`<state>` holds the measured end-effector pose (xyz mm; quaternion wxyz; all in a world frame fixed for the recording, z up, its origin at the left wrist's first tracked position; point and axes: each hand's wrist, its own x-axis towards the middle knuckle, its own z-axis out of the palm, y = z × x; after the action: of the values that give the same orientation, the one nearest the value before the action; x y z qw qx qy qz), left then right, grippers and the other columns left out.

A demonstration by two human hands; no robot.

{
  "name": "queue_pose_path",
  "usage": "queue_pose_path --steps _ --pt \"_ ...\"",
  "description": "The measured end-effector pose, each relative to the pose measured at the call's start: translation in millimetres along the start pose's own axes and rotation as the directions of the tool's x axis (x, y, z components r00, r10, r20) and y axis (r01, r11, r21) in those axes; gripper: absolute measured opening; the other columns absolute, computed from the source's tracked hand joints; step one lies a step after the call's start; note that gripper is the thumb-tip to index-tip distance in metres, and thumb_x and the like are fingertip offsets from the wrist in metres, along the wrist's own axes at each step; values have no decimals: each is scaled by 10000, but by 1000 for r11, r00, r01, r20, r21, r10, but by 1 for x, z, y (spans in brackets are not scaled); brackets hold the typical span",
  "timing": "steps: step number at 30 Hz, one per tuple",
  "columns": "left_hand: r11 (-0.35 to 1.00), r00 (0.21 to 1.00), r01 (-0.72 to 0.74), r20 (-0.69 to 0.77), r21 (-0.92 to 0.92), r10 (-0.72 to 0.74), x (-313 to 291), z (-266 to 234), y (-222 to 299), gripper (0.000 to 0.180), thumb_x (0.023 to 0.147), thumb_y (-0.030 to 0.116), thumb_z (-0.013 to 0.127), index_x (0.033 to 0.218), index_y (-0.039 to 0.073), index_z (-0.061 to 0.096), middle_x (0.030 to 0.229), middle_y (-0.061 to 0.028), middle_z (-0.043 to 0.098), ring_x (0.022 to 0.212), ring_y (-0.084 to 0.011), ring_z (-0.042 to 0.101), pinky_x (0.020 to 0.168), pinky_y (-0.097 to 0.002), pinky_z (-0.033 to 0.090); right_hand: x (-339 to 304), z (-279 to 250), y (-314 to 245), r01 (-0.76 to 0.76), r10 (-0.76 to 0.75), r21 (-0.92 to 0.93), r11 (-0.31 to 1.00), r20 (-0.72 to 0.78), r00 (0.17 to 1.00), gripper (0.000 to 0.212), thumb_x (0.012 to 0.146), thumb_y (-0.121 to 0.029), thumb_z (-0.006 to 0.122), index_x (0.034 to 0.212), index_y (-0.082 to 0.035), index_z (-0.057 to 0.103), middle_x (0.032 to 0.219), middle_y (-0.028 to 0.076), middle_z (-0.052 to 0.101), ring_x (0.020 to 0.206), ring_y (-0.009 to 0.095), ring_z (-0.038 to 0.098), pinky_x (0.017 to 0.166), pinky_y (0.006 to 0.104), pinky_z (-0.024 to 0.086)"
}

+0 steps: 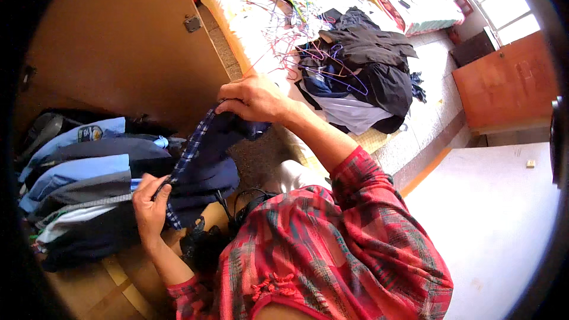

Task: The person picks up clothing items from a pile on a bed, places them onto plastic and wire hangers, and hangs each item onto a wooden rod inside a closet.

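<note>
Item: dark navy garment with blue-and-white checked edge (pixel 204 163), held up between both hands beside the stack of folded clothes (pixel 83 189).
Left hand (pixel 150 204): fingers closed on the garment's lower checked edge.
Right hand (pixel 252 98): closed in a pinch on its upper edge.
Stack: blue, grey, navy layers; top piece bears a small oval patch (pixel 90 133).
Bed (pixel 237 0): dark clothes heap (pixel 367 65), loose wire hangers (pixel 284 29).

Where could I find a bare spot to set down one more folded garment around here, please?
The pale floor right of the red plaid sleeve, below the wooden cabinet, is open. The bed shows bare sheet along its left edge. Its middle is crowded with a dark clothes pile and hangers. The left hand and right hand grip a navy checked garment beside stacked folded clothes.
</note>
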<state>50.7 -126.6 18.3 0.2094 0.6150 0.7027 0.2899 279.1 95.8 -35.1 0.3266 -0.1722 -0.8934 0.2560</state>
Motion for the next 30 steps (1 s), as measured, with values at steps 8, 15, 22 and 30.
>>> queue_pose_path --steps 8,15,22,30 --pt "962 987 89 151 -259 -51 52 44 1 224 881 155 541 979 -39 595 822 -47 522 760 -123 482 690 -255 386 -28 -24 52 -242 220 329 913 104 970 279 828 -302 626 795 -26 596 604 123 520 570 210 537 545 324 410" --pt "595 776 545 625 -590 -91 98 107 18 522 753 323 697 1033 -101 579 842 -29 627 736 -82 544 703 -212 413 -48 3 154 -405 270 605 685 305 913 250 809 -312 627 845 -67 659 688 92 616 729 247 612 690 328 470" --pt "29 700 628 548 -778 -458 124 137 7 382 738 123 661 1039 -87 554 977 -178 625 858 -265 631 821 -371 490 -178 -28 316 -829 733 -222 513 -391 557 83 738 -105 588 781 -85 656 835 124 627 865 295 579 728 421 459" --pt "22 690 620 532 -784 -491 140 155 6 516 760 157 640 1169 -109 470 1114 -219 573 1014 -327 579 937 -443 426 -296 -77 384 -950 912 -288 -124 -410 5 333 757 -218 664 1025 -54 552 1066 176 518 1012 357 527 829 428 469"
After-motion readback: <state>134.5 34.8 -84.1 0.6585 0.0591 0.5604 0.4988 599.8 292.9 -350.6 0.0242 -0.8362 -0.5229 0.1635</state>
